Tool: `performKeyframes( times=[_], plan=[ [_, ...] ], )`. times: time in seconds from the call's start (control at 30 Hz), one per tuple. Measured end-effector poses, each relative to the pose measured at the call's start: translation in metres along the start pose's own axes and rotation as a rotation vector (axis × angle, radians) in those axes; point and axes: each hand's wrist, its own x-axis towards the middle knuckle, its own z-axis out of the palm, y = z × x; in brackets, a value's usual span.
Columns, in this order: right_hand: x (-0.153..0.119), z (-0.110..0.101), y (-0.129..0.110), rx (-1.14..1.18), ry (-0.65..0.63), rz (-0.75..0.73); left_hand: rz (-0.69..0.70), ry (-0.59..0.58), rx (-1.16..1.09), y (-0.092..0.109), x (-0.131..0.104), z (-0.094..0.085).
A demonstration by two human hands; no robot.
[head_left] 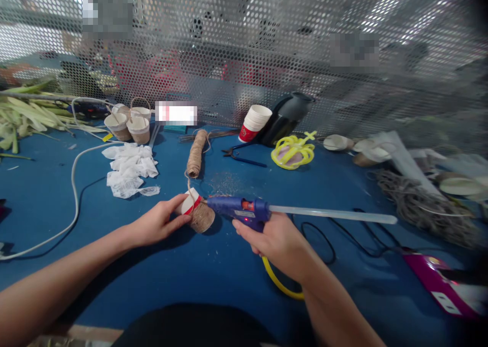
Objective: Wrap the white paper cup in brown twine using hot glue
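Perf. metal panel (pixel 244 42) stands well beyond L hand (pixel 163 220) & R hand (pixel 280 238); blue table (pixel 183 281) runs under both. Pale leaf heap (pixel 32 116) is far L of L hand, over toward panel. Grey cord bundle (pixel 415 199) is well R of R hand, a bit beyond. Blk bottle (pixel 284 121) leans beyond R hand, nr panel. Glue gun (pixel 224 204) is in R hand, fingers wrapped round handle, small red light lit; clear glue stick (pixel 331 214) juts out its back, R past the hand. Purple pwr strip (pixel 423 276) sits R of R hand. White crumpled pcs (pixel 129 169) lie beyond L hand, small handled cups (pixel 138 131) farther past. Tilted cup stack (pixel 249 131) & pliers (pixel 249 161) are beyond R hand; twine roll (pixel 195 156) just beyond the held cup. That paper cup (pixel 202 217), part twine-wrapped, is tipped over, pinched btwn L thumb & fingers; gun nozzle's right at its red band, contact or gap can't tell. Twine strand (pixel 188 184) links roll to cup.
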Motion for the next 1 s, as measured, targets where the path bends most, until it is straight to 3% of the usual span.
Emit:
performKeyframes(
  times=[0.23, 1.0],
  plan=[
    [0.0052, -0.0008, 0.0049, -0.025, 0.004, -0.050, -0.004, 0.005, 0.048, -0.0012, -0.0005, 0.0008],
    [-0.0013, -0.0006, -0.0018, 0.023, -0.038, 0.045, -0.027, -0.009, -0.012, 0.0009, -0.0002, 0.0010]
  ],
)
